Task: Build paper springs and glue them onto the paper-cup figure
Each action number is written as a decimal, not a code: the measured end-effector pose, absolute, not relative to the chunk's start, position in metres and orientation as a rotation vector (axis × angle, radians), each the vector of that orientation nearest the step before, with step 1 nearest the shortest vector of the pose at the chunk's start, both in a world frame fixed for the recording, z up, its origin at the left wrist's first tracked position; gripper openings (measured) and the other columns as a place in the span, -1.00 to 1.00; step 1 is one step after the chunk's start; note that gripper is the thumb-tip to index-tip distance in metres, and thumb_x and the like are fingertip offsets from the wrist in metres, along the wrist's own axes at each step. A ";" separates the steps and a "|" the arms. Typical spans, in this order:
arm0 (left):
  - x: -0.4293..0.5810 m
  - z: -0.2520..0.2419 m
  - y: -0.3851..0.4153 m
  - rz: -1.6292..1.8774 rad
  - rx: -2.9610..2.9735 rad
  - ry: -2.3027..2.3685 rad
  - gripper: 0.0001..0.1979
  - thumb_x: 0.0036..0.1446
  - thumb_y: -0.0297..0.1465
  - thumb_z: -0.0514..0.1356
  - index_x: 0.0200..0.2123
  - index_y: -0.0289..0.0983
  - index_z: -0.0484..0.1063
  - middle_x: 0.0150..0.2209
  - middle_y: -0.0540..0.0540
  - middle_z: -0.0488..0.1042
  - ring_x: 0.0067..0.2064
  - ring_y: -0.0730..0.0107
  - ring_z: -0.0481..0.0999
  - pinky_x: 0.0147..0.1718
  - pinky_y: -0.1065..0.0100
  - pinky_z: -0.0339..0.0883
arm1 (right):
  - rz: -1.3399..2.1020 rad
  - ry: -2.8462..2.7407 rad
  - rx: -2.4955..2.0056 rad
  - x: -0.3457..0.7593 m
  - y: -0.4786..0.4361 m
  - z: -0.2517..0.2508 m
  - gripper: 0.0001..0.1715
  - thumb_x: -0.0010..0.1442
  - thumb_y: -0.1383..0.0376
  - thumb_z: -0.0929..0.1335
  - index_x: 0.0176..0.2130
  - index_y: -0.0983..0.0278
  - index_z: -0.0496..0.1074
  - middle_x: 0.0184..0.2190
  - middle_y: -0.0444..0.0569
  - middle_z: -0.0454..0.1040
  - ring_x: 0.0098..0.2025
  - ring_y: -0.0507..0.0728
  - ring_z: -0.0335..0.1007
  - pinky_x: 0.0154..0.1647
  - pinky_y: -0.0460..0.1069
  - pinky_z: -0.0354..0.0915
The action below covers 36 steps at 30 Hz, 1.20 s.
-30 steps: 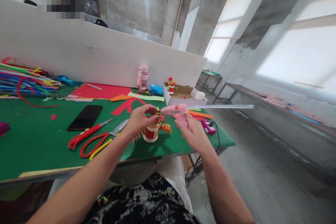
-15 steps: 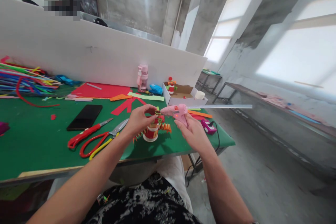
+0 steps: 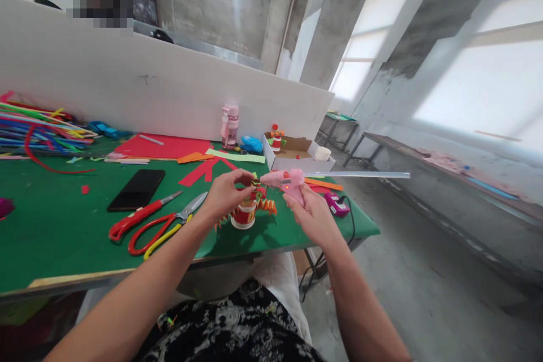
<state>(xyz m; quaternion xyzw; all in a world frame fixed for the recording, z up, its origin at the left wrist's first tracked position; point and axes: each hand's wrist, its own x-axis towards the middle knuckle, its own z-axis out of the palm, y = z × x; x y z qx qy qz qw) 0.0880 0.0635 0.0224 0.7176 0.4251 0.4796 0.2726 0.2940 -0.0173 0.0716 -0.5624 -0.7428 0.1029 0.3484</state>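
Note:
A pink hot glue gun [image 3: 288,181] is gripped in my right hand [image 3: 314,212], its small light glowing and a long clear glue stick [image 3: 360,174] jutting from its back. The nozzle points left, close to the fingertips of my left hand [image 3: 229,195]. Those fingers are pinched at the top of a red and white paper cup figure [image 3: 244,217], on a small green piece of paper [image 3: 255,177] partly hidden by them. Folded orange paper arms [image 3: 267,206] stick out from the cup's sides. The cup stands upright on the green table [image 3: 85,249].
Scissors [image 3: 169,223], a red-handled cutter [image 3: 136,219] and a black phone [image 3: 136,189] lie left. Behind are red paper [image 3: 165,147], a pink bottle [image 3: 230,127] and a box [image 3: 292,164] with another figure. Pipe cleaners [image 3: 38,130] pile far left; a purple device [image 3: 337,205] sits right.
Almost nothing differs. The glue gun and my right hand have shifted very slightly to the right; my left hand stays at the top of the figure.

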 end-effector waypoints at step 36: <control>0.084 0.028 0.062 1.329 1.776 1.162 -0.73 -0.04 -0.19 0.26 -0.31 -0.22 0.51 -0.28 -0.10 0.63 -0.21 0.19 0.59 -0.17 0.20 0.47 | 1.114 -1.089 -1.162 0.323 -0.015 0.042 -0.47 -0.08 -0.06 0.48 -0.33 0.28 0.37 -0.60 -0.15 0.47 -0.74 -0.09 0.08 -0.76 -0.15 0.08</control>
